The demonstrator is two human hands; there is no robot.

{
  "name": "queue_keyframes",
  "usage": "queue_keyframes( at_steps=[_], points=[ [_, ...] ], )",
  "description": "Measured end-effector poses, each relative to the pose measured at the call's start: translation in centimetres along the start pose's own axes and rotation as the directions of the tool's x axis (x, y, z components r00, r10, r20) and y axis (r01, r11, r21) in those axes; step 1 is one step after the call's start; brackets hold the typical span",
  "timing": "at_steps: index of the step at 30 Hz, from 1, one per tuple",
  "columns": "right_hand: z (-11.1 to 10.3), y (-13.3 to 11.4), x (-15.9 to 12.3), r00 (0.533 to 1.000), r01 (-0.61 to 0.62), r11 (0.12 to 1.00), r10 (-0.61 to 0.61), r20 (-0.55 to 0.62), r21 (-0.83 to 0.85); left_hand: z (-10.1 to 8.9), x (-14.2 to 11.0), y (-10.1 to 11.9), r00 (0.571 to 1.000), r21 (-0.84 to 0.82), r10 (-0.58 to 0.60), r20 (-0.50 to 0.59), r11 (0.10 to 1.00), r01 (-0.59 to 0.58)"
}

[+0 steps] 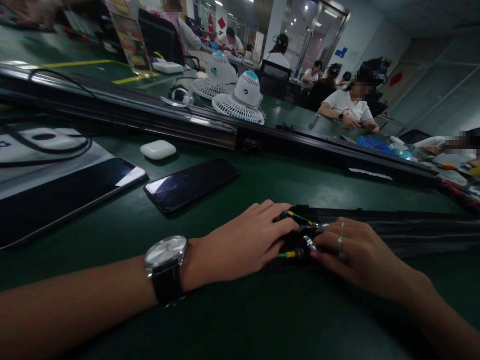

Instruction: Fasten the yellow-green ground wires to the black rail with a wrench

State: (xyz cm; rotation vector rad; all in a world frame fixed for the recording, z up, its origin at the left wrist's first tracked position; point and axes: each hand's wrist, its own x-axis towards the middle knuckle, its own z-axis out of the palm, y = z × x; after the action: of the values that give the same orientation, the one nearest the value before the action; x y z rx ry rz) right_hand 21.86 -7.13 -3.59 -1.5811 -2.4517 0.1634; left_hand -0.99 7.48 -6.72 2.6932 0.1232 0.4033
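Observation:
A long black channel-like strip (pixel 420 231) lies across the green table, its left end under both hands. My left hand (pixel 243 242), with a watch (pixel 167 257) on the wrist, curls its fingers over that end and grips it. A green-and-yellow wire (pixel 300 218) runs from near its fingertips to a metal terminal by my right fingers. Another green-and-yellow wire (pixel 287 255) shows below, beside a round brass-coloured fitting (pixel 300 252). My right hand (pixel 356 252), wearing rings, is closed with thumb and fingers at a small shiny metal piece (pixel 309 243). Its exact kind cannot be made out.
To the left lie a phone (pixel 193 184), a larger dark-screened device (pixel 71 197) and a white earbud case (pixel 158 149). A long dark rail (pixel 123 117) crosses behind them. Beyond it stand white fans (pixel 243 100). Several people sit at tables farther back.

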Motion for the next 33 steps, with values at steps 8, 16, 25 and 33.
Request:
queue_keyframes(
  at_steps=[8, 16, 25, 33],
  points=[
    [0.06, 0.23, -0.10, 1.000, 0.013, 1.000, -0.013, 0.000, -0.002, -0.02, 0.01, -0.01, 1.000, -0.002, 0.002, 0.006, 1.000, -0.002],
    [0.20, 0.27, -0.05, 1.000, 0.018, 1.000, -0.018, -0.017, -0.010, -0.02, 0.25, -0.05, 1.000, 0.017, 0.019, -0.008, 1.000, -0.019],
    [0.39, 0.27, 0.01, 0.999, 0.030, 0.999, -0.030, -0.027, -0.027, -0.07, 0.00, -0.03, 1.000, 0.016, 0.002, 0.017, 1.000, -0.002],
    [0.38, 0.23, 0.15, 0.998, 0.039, 0.998, -0.041, -0.049, -0.043, 0.09, -0.06, -0.16, 1.000, 0.010, 0.009, 0.007, 1.000, -0.009]
  ],
)
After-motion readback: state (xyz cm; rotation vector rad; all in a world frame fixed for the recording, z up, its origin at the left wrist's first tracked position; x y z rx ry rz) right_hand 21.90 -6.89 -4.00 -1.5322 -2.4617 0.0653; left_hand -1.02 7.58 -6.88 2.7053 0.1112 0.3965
